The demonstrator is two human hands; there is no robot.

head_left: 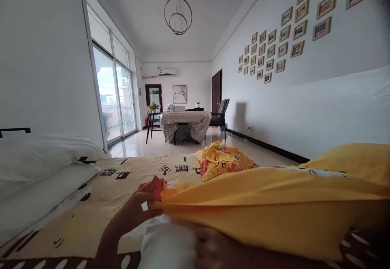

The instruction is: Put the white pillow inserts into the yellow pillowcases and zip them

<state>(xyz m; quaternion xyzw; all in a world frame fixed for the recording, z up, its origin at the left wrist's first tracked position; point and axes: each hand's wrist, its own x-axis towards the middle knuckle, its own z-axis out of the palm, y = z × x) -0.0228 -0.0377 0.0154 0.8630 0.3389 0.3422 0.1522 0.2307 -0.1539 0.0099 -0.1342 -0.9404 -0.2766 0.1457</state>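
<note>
A yellow printed pillowcase [262,204] stretches across the right half of the view, with cartoon figures on it. At its left end my left hand [149,200] is closed on the edge, beside a red printed patch and a small white tag. Below that edge a white pillow [167,242] shows in part, the rest covered by the pillowcase or out of view. My right hand [210,240] is low in the middle, beside the pillow and under the yellow cloth. Motion blur and shadow hide what its fingers do.
A crumpled yellow printed cloth [225,159] lies on the bed's far edge. The patterned beige bedsheet [91,216] spreads beneath, with white pillows [36,171] at left. Beyond stand a covered table [185,119] and a dark chair [221,115].
</note>
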